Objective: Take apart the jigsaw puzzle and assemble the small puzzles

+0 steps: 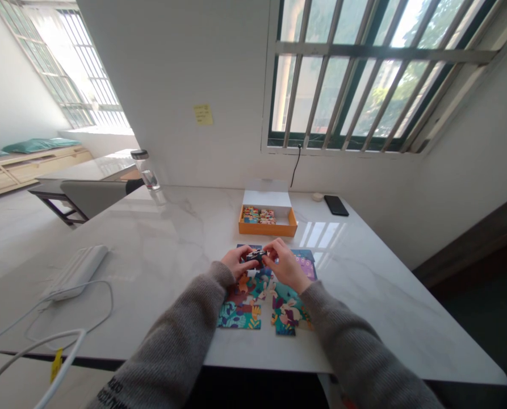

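My left hand and my right hand meet above the puzzle, fingers closed around a small dark stack of puzzle pieces. How many pieces are in it I cannot make out. Below them on the table lies a colourful jigsaw puzzle, partly joined, with rabbits, plants and a purple shape on it. A gap separates its left part from a lower right section. My hands and right sleeve hide some of its upper and right parts.
Behind the puzzle stands an orange box, lid up, holding more pieces. A black phone and a small whitish round object lie back right. A glass bottle stands back left; a white power strip with cables lies left.
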`<state>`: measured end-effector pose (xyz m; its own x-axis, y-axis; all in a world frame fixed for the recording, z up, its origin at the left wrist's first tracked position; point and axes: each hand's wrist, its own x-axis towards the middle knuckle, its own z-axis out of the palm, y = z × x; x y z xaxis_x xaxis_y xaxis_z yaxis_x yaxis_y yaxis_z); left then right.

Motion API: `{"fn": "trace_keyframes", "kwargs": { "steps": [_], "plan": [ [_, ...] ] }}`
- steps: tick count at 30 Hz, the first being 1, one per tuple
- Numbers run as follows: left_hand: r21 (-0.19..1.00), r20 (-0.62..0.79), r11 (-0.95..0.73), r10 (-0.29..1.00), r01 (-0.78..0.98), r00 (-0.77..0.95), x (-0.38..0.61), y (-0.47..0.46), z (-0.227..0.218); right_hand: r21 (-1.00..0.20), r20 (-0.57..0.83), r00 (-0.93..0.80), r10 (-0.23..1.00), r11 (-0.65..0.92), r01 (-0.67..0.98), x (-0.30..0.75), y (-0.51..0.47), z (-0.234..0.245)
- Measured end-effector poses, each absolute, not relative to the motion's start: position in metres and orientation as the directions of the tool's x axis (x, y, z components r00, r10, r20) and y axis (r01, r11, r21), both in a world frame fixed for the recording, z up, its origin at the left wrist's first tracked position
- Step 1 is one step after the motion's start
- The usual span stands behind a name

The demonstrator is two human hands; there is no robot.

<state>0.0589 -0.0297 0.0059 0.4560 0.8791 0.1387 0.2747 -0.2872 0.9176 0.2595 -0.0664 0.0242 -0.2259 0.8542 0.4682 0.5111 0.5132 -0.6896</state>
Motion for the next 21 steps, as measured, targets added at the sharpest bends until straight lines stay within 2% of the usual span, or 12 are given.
{"fn": "trace_keyframes", "kwargs": {
  "steps": [4, 7, 10, 15, 18, 21],
  "plan": [
    [0.873, 0.243, -0.314, 0.944, 0.373, 0.224, 0.026, -0.012, 0.013, -0.689, 0.457, -0.205, 0.866, 0.490, 0.534, 0.273, -0.057, 0.018],
    [0.884, 0.245, -0.270, 0.963, 0.382, 0.114, -0.003, -0.001, 0.012, -0.609, 0.419, -0.286, 0.862, 0.500, 0.615, 0.280, -0.052, 0.011],
    [0.891, 0.226, -0.241, 0.971, 0.384, 0.083, -0.021, 0.004, 0.007, -0.527, 0.406, -0.345, 0.846, 0.525, 0.668, 0.280, -0.051, 0.006],
    [0.890, 0.224, -0.266, 0.963, 0.371, 0.153, -0.018, -0.001, 0.003, -0.454, 0.383, -0.416, 0.824, 0.561, 0.692, 0.270, -0.044, 0.008],
    [0.869, 0.241, -0.337, 0.927, 0.362, 0.287, -0.004, -0.010, 0.003, -0.397, 0.360, -0.448, 0.818, 0.569, 0.720, 0.261, -0.032, 0.011],
    [0.856, 0.183, -0.355, 0.887, 0.375, 0.423, 0.008, -0.021, 0.004, -0.367, 0.267, -0.443, 0.856, 0.516, 0.774, 0.253, -0.017, 0.011]
  ]
}}
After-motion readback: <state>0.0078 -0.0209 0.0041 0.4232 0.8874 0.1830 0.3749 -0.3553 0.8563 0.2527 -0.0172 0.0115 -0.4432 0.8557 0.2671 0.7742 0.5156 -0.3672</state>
